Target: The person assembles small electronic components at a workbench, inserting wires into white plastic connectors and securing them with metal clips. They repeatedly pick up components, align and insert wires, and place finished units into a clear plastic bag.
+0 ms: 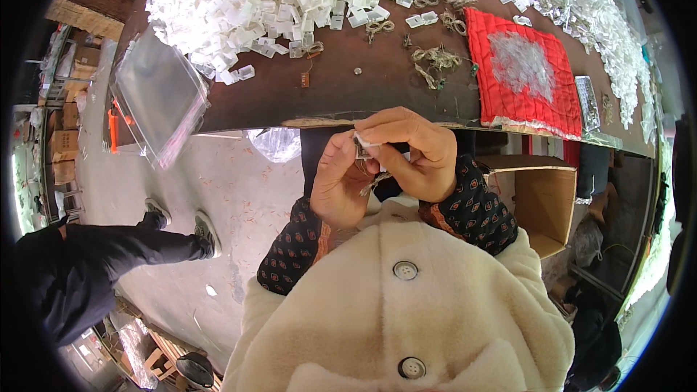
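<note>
Just off the table's near edge, my two hands meet around a small white plastic housing point(365, 147). My left hand point(340, 183) pinches it from the left between thumb and fingers. From the other side, my right hand point(415, 151) presses thumb and fingertips on it, covering much of it. A bundle of thin wire point(375, 183) hangs below, between the palms. Beyond my hands, several similar wire bundles point(435, 58) lie on the brown table point(254, 105), some with small circuit boards attached. A large heap of clear white plastic housings point(239, 7) covers the far left of the table.
A red cloth point(483, 94) holding small clear pieces lies at right, beside a second white heap point(617, 51). Clear plastic bags point(160, 91) hang over the left edge. Below the table at right stands an open cardboard box point(541, 203). Another person's legs point(131, 250) show at left.
</note>
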{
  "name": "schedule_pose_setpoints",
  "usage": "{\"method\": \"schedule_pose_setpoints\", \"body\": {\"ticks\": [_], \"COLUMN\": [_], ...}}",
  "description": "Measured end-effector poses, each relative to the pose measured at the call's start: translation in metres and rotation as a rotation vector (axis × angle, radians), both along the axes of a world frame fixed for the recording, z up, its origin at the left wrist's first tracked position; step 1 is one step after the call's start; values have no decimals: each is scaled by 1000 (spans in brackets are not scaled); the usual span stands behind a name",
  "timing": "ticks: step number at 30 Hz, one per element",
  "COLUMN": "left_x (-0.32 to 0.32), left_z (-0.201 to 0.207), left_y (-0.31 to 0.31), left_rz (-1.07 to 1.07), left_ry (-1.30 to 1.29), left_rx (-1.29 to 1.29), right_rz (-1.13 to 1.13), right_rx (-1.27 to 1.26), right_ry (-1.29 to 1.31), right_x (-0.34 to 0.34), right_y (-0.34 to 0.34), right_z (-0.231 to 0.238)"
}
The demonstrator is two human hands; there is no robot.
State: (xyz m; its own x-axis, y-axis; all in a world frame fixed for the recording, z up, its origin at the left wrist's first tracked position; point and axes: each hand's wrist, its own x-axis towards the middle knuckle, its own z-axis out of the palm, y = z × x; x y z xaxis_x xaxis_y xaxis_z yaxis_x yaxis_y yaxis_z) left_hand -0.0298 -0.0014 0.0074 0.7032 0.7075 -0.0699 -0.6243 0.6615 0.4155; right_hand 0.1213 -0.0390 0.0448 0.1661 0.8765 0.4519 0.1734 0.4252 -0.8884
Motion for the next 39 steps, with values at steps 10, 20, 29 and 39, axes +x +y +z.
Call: {"method": "schedule_pose_setpoints", "body": {"ticks": [10, 20, 29, 39], "left_x": [7, 10, 33, 40], "left_z": [10, -10, -22, -22], "left_y": [-13, -21, -14, -12], "left_rz": [51, 55, -32, -30], "left_ry": [158, 158, 182, 182], "left_rx": [-160, -3, -15, -69], "right_rz": [-28, -43, -502, -784], "right_rx": [212, 264, -77, -264], "right_ry": [-134, -173, -485, -731], "right_x": [0, 9, 85, 170], "right_y": [3, -8, -72, -46], "right_z": [-6, -17, -21, -42]}}
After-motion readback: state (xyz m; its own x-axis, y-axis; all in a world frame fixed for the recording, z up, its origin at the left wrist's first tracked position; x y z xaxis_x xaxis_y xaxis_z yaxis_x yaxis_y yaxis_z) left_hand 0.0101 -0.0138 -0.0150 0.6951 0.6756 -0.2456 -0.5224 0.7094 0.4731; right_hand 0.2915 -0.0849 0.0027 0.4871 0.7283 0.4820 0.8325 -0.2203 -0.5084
